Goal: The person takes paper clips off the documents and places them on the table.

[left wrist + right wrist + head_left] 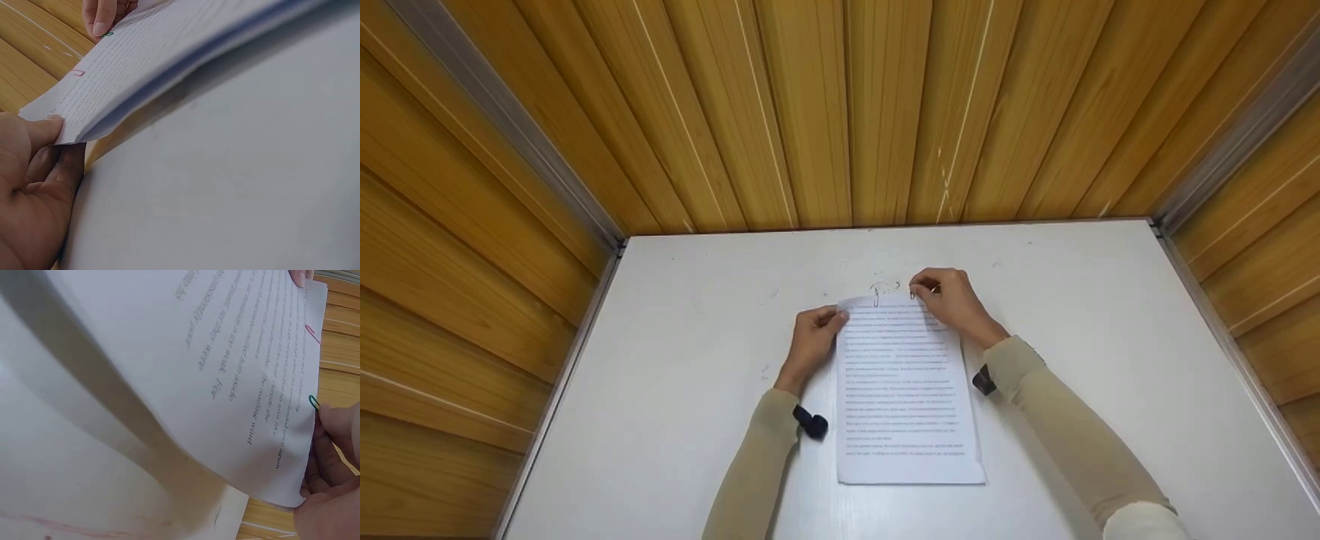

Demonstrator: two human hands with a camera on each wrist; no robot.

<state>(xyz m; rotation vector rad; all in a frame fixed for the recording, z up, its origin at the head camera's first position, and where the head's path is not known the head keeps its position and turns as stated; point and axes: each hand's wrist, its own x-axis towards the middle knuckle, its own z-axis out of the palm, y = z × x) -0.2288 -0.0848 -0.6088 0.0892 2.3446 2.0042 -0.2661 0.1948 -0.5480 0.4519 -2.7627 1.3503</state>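
Note:
A stack of printed paper sheets (900, 390) is tilted up off the table at its top edge. My left hand (812, 337) pinches the stack's upper left corner, thumb on the printed face and fingers behind. My right hand (956, 300) is at the top edge, right of the middle, pinching a green paper clip (313, 401) between thumb and finger. The clip's looped end lies over the print. A pink paper clip (77, 72) sits on the same edge between both hands, with neither touching it.
The white table (690, 420) bears small dark marks and, in the right wrist view, a reddish smear (67, 530). Wood-patterned panels (810, 112) stand behind and at both sides, with grey metal strips at the corners. A dark strapped device (811, 424) is on the left wrist.

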